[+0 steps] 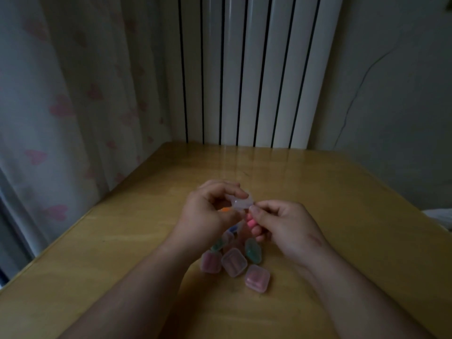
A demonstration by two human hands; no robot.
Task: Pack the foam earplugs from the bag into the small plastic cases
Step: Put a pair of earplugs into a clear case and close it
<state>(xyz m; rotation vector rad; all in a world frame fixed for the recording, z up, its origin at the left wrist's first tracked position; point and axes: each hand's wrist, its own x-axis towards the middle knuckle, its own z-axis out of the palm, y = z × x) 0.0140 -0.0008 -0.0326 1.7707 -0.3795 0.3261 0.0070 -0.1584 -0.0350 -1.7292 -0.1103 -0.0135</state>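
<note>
A light wooden table point(330, 192) is carrying a group of small plastic cases near its front middle. Three pinkish ones are lying close together: the left case point(210, 262), the middle case point(234, 262) and the right case point(257, 278). A green case point(253, 251) is lying just behind them

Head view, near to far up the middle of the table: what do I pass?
Pink case → clear case → green case → pink earplug → hand-held case → radiator.

Open tabletop point(337, 206) left, right, far; case cluster point(233, 262) crowds centre, apparently touching; radiator point(244, 74) behind far edge
</note>
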